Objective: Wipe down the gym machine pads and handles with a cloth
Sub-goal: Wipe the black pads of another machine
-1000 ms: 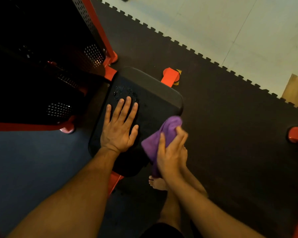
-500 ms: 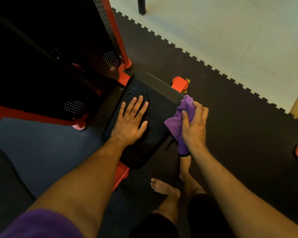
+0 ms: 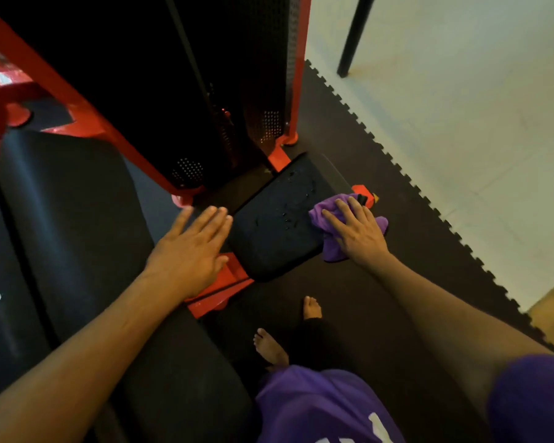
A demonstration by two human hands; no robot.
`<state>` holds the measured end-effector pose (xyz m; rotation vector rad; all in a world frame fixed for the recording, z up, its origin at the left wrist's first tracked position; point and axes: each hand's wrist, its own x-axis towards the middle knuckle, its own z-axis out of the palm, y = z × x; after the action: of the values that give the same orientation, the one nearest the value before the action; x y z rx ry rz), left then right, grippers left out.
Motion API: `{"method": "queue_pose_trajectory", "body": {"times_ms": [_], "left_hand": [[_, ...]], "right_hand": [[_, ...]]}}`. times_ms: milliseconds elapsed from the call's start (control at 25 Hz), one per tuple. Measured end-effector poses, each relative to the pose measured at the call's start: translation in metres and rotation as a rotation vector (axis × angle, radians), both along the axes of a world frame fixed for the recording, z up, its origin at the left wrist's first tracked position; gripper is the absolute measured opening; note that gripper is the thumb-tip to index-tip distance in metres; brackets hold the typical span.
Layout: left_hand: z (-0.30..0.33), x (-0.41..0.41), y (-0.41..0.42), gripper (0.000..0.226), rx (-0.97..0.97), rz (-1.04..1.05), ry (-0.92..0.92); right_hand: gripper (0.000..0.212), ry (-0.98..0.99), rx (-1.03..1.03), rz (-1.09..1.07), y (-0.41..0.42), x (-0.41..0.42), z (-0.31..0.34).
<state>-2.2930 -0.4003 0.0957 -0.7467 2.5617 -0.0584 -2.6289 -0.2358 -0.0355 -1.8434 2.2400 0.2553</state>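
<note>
A black seat pad [image 3: 279, 225] of the red-framed gym machine lies low in the middle, with water droplets on its top. My right hand [image 3: 357, 233] lies flat with spread fingers on a purple cloth [image 3: 333, 251], pressing it against the pad's right edge. My left hand [image 3: 192, 251] hovers open, fingers straight, above the pad's left side and does not touch it. A larger black pad [image 3: 71, 225] fills the left foreground.
The machine's red frame [image 3: 87, 123] and black perforated weight-stack shroud [image 3: 263, 91] rise behind the pad. Dark interlocking floor mats [image 3: 397, 282] meet a pale floor [image 3: 461, 107] on the right, where a black post [image 3: 354, 36] stands. My bare feet [image 3: 271, 346] are below the pad.
My left hand has lifted off the seat pad and moved left. My right hand flattened onto the cloth at the pad's right edge. The view has pulled back and swung left.
</note>
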Motion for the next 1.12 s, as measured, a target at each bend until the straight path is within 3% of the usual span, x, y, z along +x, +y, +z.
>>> {"method": "queue_pose_trajectory", "body": {"times_ms": [80,200,320,480,560,760,880,960,1120], "left_hand": [[0.018,0.027,0.016,0.070,-0.127,0.153,0.028],[0.033,0.048,0.029,0.072,-0.239,0.330,-0.113],[0.033,0.036,0.030,0.079,-0.262,0.338,-0.221],[0.032,0.035,0.030,0.077,-0.311,0.354,-0.198],[0.031,0.032,0.029,0.075,-0.296,0.356,-0.177],[0.032,0.031,0.028,0.076,-0.305,0.372,-0.163],[0.027,0.033,0.031,0.077,-0.335,0.359,-0.182],[0.024,0.035,0.030,0.077,-0.342,0.360,-0.192],[0.020,0.034,0.029,0.077,-0.369,0.351,-0.153]], "right_hand": [[0.078,-0.006,0.003,0.034,-0.008,-0.010,0.001],[0.077,-0.003,0.015,0.079,-0.045,-0.023,0.001],[0.067,-0.001,-0.025,0.080,-0.098,-0.028,0.002],[0.059,-0.031,-0.095,0.084,-0.179,-0.020,-0.004],[0.063,-0.037,-0.085,0.151,-0.169,-0.018,-0.011],[0.075,-0.091,-0.073,0.505,-0.037,-0.036,-0.012],[0.067,-0.041,-0.090,0.581,-0.055,-0.052,-0.017],[0.056,-0.019,-0.135,0.571,-0.112,-0.049,-0.022],[0.049,-0.022,-0.181,0.331,-0.201,-0.031,-0.017]]}}
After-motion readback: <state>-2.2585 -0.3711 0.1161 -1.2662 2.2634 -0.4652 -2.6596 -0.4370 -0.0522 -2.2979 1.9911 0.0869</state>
